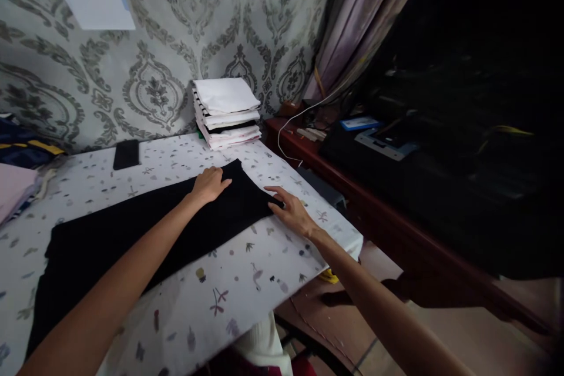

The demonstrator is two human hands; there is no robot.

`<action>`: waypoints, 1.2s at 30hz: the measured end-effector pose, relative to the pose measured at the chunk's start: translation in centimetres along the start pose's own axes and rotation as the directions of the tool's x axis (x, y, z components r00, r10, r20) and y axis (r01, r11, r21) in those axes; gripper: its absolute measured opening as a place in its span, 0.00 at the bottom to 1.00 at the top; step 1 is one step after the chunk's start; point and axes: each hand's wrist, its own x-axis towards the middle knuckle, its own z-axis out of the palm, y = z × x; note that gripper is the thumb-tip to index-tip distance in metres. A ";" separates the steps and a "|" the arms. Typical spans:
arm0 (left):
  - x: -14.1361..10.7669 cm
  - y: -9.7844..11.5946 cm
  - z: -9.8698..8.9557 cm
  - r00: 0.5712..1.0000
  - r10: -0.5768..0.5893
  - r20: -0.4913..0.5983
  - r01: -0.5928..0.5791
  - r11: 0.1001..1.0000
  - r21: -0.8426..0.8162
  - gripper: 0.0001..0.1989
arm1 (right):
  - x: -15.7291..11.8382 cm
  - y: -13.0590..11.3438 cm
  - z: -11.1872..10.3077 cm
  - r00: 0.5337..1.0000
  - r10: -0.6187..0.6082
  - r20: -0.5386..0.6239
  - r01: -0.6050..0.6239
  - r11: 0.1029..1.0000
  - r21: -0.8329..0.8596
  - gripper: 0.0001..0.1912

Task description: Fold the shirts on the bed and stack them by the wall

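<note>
A black cloth garment (176, 211) lies spread lengthwise over the table, its wide end at the near left and its narrow end at the right. On top of it, near the narrow end, rests my left hand (209, 185). Its fingers are bent against the fabric and its thumb sticks out to the side; no fold is seen gripped. My right hand (293, 212) is at the garment's right corner. The corner sits between thumb and fingers, with the index finger stretched out. The kind of garment cannot be made out.
Folded clothes (227, 111) form a stack at the table's back edge. A black phone (126, 154) lies left of it. More clothes (17, 188) are at the far left. A dark red wooden desk (379, 205) with a white cable (282, 135) adjoins on the right.
</note>
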 end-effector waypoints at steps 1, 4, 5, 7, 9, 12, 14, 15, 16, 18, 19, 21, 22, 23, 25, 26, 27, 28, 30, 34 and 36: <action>0.5 0.2 0.4 1.000 -0.012 -0.007 0.012 1.000 0.009 0.14 | 0.1 0.1 0.0 1.000 -0.004 0.002 0.004 1.000 0.014 0.24; 1.2 0.2 0.8 0.999 -0.044 -0.029 0.045 0.999 0.010 0.06 | 0.4 0.6 -0.1 1.000 -0.013 -0.013 0.013 0.999 0.037 0.23; 1.2 0.0 0.7 0.998 -0.050 -0.039 0.050 0.999 0.003 0.04 | 0.6 0.8 -0.1 1.000 -0.013 -0.020 0.014 0.999 0.038 0.23; 1.2 -0.4 0.5 0.997 -0.052 -0.065 0.051 0.999 -0.012 0.04 | 0.8 1.2 -0.1 0.999 -0.013 -0.035 0.014 0.999 0.030 0.23; 1.0 -0.9 0.3 0.991 -0.045 -0.125 0.043 0.999 -0.025 0.05 | 1.1 1.5 0.0 0.998 -0.002 -0.058 0.003 1.000 0.014 0.22; 0.5 -1.6 0.4 0.977 -0.020 -0.214 0.020 1.000 -0.002 0.03 | 1.4 1.7 0.3 0.996 0.027 -0.086 -0.028 1.000 -0.006 0.23; 0.1 -1.8 0.7 0.976 -0.002 -0.216 0.012 0.999 0.046 0.03 | 1.6 1.7 0.6 0.993 0.043 -0.112 -0.048 0.998 -0.041 0.23; 0.0 -1.8 0.9 0.979 0.000 -0.205 0.015 0.998 0.069 0.03 | 1.6 1.7 0.8 0.991 0.048 -0.127 -0.057 0.996 -0.071 0.22; -0.2 -1.8 1.1 0.980 -0.001 -0.201 0.018 0.996 0.082 0.03 | 1.7 1.7 0.9 0.989 0.050 -0.142 -0.066 0.992 -0.107 0.22; -0.6 -1.8 1.3 0.976 -0.004 -0.217 0.021 0.997 0.079 0.04 | 1.8 1.7 1.2 0.985 0.044 -0.165 -0.074 0.982 -0.176 0.21; -0.7 -1.8 1.3 0.974 -0.002 -0.228 0.017 0.998 0.065 0.06 | 1.8 1.7 1.3 0.985 0.036 -0.171 -0.071 0.977 -0.203 0.21; -0.9 -2.1 1.1 0.971 -0.010 -0.240 0.012 1.000 0.010 0.07 | 1.9 1.7 1.4 0.984 0.023 -0.177 -0.067 0.968 -0.242 0.20; -0.9 -2.3 1.0 0.971 -0.032 -0.235 0.025 0.999 -0.034 0.08 | 1.9 1.7 1.5 0.984 0.023 -0.178 -0.068 0.965 -0.253 0.20; -0.9 -2.7 0.8 0.973 -0.070 -0.218 0.052 0.995 -0.087 0.10 | 2.0 1.6 1.5 0.984 0.028 -0.175 -0.074 0.963 -0.258 0.20; -0.7 -3.5 0.3 0.977 -0.157 -0.146 0.125 0.970 -0.208 0.14 | 2.1 1.5 1.4 0.984 0.050 -0.169 -0.093 0.962 -0.255 0.20; -0.6 -3.9 0.1 0.977 -0.185 -0.106 0.152 0.952 -0.265 0.16 | 2.1 1.5 1.4 0.984 0.060 -0.166 -0.101 0.963 -0.250 0.20; -0.5 -4.4 -0.2 0.977 -0.197 -0.079 0.164 0.936 -0.311 0.17 | 2.2 1.5 1.5 0.984 0.067 -0.164 -0.107 0.963 -0.246 0.20; -0.4 -4.7 -0.3 0.978 -0.195 -0.071 0.161 0.929 -0.333 0.17 | 2.3 1.5 1.5 0.984 0.069 -0.162 -0.107 0.964 -0.242 0.20; -0.5 -5.2 -0.6 0.980 -0.171 -0.097 0.133 0.939 -0.316 0.16 | 2.3 1.6 1.6 0.986 0.054 -0.156 -0.091 0.965 -0.245 0.21; -1.7 -5.0 -0.8 0.980 -0.132 -0.148 0.103 0.976 -0.190 0.11 | 2.2 1.8 1.4 0.983 -0.056 -0.173 -0.007 0.939 -0.343 0.22; -2.6 -4.3 -0.8 0.977 -0.059 -0.203 0.042 0.995 -0.087 0.10 | 2.2 1.1 1.4 0.973 -0.122 -0.196 0.026 0.900 -0.434 0.22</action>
